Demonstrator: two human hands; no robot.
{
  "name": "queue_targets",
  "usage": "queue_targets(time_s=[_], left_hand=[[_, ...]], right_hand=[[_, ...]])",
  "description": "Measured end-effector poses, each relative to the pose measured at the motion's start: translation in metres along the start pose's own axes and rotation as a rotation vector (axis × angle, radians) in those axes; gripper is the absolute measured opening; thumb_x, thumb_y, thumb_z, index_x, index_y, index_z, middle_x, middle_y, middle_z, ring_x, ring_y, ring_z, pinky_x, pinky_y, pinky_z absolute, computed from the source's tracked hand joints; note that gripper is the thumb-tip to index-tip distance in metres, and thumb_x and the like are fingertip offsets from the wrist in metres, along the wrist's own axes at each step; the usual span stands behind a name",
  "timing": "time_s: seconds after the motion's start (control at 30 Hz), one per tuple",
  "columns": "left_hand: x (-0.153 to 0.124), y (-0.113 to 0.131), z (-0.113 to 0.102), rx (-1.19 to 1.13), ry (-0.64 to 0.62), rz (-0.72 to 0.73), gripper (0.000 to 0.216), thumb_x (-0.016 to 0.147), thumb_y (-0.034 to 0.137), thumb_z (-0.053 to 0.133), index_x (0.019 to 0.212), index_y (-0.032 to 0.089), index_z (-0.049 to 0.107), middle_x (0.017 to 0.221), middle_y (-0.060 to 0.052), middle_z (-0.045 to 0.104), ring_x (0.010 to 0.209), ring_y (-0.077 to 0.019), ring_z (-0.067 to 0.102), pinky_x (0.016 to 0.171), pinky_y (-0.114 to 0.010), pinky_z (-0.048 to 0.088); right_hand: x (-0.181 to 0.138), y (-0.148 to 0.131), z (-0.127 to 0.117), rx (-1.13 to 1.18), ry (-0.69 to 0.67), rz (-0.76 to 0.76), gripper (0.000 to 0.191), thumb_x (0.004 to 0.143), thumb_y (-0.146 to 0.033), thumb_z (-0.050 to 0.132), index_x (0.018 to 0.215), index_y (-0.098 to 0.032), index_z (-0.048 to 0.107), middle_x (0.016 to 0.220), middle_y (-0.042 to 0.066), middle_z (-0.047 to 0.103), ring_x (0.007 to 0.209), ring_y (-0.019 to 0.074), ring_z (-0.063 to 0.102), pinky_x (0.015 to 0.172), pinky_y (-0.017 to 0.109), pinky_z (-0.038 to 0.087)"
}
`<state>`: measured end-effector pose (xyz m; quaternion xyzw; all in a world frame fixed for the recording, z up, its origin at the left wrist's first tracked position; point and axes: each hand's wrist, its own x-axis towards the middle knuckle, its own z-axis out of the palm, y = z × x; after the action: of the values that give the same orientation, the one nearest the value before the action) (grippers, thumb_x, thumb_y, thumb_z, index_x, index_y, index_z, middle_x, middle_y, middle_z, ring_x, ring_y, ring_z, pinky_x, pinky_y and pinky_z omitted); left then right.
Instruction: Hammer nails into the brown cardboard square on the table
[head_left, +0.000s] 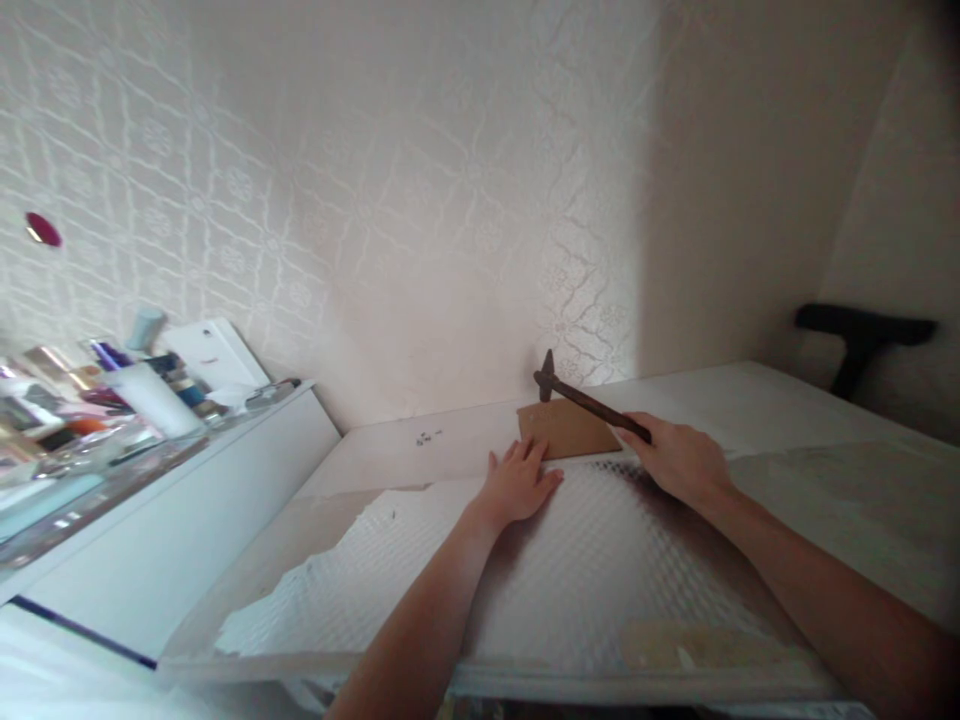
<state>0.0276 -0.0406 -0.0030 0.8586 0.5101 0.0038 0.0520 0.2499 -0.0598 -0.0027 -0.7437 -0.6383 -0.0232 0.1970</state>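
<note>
My right hand (679, 460) is closed around the end of a hammer's handle. The hammer (592, 402) slants up to the left, its dark head over a flat brown board (577, 430); whether the head touches the board I cannot tell. My left hand (517, 482) lies flat with fingers spread, its fingertips on the board's left part and the thumb pointing right. Under the board and my left hand is a white, quilted-looking sheet (570, 560) on the tabletop.
Several small dark pieces (429, 437) lie left of the board. At the left, a white cabinet (187, 530) carries crowded bottles, tubes and a white box (214, 352). Patterned wallpaper (420, 230) rises behind the table. A black T-shaped object (862, 335) stands at the right.
</note>
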Motion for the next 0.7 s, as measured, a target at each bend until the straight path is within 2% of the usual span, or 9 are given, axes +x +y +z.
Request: queue_targets(time_s=[0.3, 0.53, 0.7], left_hand=[[0.000, -0.001, 0.001, -0.022, 0.017, 0.014, 0.066, 0.088, 0.059, 0.014, 0.141, 0.021, 0.016, 0.148, -0.010, 0.016, 0.134, -0.0294, 0.013, 0.102, -0.060, 0.016], [0.000, -0.001, 0.000, -0.026, 0.027, 0.016, 0.064, 0.088, 0.059, 0.015, 0.141, 0.022, 0.018, 0.148, -0.009, 0.016, 0.134, -0.0299, 0.014, 0.102, -0.060, 0.016], [0.000, -0.001, 0.001, -0.028, 0.023, 0.015, 0.065, 0.088, 0.059, 0.014, 0.141, 0.021, 0.017, 0.148, -0.010, 0.016, 0.134, -0.0303, 0.014, 0.102, -0.060, 0.016]], right_hand=[[0.004, 0.010, 0.004, 0.071, -0.035, 0.195, 0.052, 0.084, -0.055, 0.027, 0.110, -0.021, 0.058, 0.083, 0.011, 0.067, 0.077, 0.0276, 0.063, 0.058, 0.034, 0.041], [0.011, 0.020, 0.009, 0.159, -0.131, 0.219, 0.049, 0.083, -0.051, 0.029, 0.104, -0.019, 0.060, 0.082, 0.011, 0.068, 0.067, 0.0233, 0.062, 0.054, 0.032, 0.041], [0.013, 0.022, 0.009, 0.147, -0.179, 0.203, 0.049, 0.082, -0.050, 0.032, 0.090, -0.016, 0.067, 0.079, 0.014, 0.067, 0.067, 0.0240, 0.063, 0.056, 0.032, 0.042]])
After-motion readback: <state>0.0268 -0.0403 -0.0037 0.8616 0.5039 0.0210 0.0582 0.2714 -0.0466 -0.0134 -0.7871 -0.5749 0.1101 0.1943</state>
